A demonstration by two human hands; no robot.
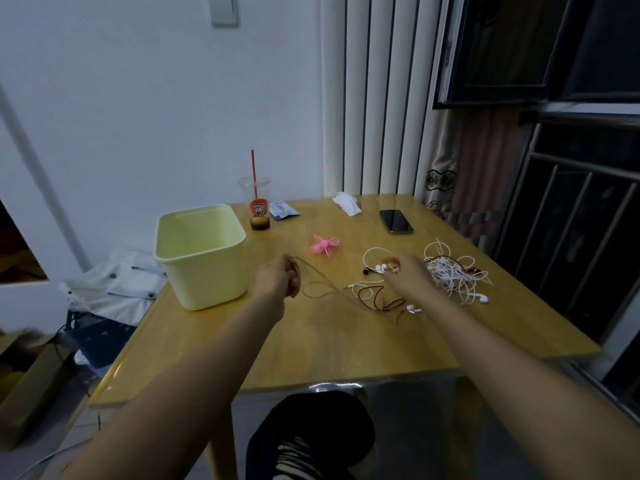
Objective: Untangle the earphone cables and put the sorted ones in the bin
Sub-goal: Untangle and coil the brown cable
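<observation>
**Both hands at the cables, bin on the left**

A wooden table [329, 348] takes up the middle of the view. A pale yellow bin [207, 282] stands upright on its left side, near the edge. Both forearms reach out over the table.

The left hand [280, 277] is just right of the bin, its fingers curled round one end of a thin brown cable [322, 282]. The cable trails rightward in loops across the tabletop. The right hand [407, 271] is over a pair of white earbuds [380, 268] with its fingers bent down. Blur hides whether they grip anything.

Just right of that hand lies the white tangle [453, 271] of earphone cables, with a little dark red running through it. A dark red cable [381, 299] loops on the table between the two hands, below the right one.

Farther back a dark phone [396, 221] lies flat. A clear cup [258, 206] with a red straw stands just behind the bin. A pink cable bundle [325, 244] sits between the cup and the phone. A crumpled tissue [347, 202] and a small blue packet [283, 209] lie near the far edge.
</observation>
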